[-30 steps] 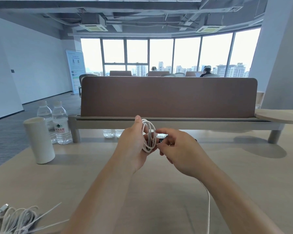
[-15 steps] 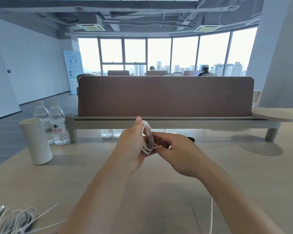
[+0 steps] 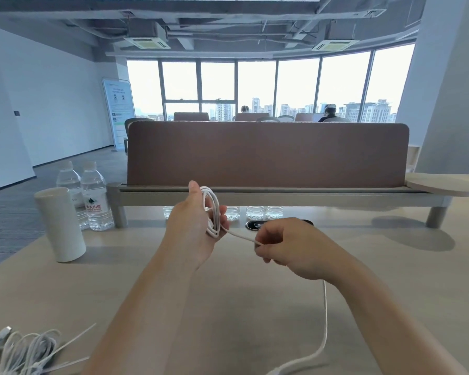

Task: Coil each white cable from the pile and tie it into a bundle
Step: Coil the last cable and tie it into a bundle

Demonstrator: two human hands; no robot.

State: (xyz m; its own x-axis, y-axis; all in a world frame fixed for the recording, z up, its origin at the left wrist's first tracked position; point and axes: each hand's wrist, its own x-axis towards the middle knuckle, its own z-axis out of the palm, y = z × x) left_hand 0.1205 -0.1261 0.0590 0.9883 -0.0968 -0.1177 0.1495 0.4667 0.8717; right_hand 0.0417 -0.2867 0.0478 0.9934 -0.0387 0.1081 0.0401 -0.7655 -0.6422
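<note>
holding a coil of smooth, round white cable [image 3: 212, 209], the left hand [image 3: 192, 228] is up over the table with its thumb pointing up and its fingers curled round the loops. the loops are long thin ovals, and they stand tall, top to bottom, across the palm. one piece of the same cable comes out from the bottom of the coil and runs right and a little down, pulled straight, into the right hand [image 3: 290, 250]. the right hand is near the left one, a bit lower, and its curled fingers pinch that piece. under the right wrist the rest of the cable drops down and then bends left by the bottom edge of the view. the table [image 3: 228, 307] is flat, pale wood. a small shiny round ring [image 3: 255, 225] sits in it just past the right hand. a tall, round, plain white cup [image 3: 60, 224] stands upright off to the left, with two clear plastic water bottles [image 3: 95, 196] just behind it. a long brown panel [image 3: 266, 152] with round corners stands across the far side. the pile [image 3: 19, 353] of loose, tangled white cables lies in the near left corner, well apart from the hands, with thin stiff ties sticking out.
</note>
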